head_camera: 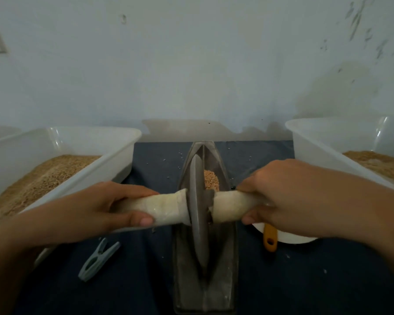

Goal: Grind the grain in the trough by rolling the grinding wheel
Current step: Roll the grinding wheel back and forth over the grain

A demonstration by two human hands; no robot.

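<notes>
A dark metal boat-shaped trough [228, 258] lies lengthwise on the dark cloth in the middle. A thin metal grinding wheel [198, 201] stands upright in its groove. A cloth-wrapped axle handle [166, 210] sticks out on each side of the wheel. My left hand [105, 205] grips the left end and my right hand [280, 201] grips the right end. A small heap of tan grain [210, 179] sits in the trough just beyond the wheel.
A white tub [114, 146] of grain stands at the left, another white tub [323, 142] with ground grain at the right. A grey-blue clothes peg [98, 260] lies front left. An orange-handled tool [270, 238] rests on a white dish under my right hand. A pale wall rises behind.
</notes>
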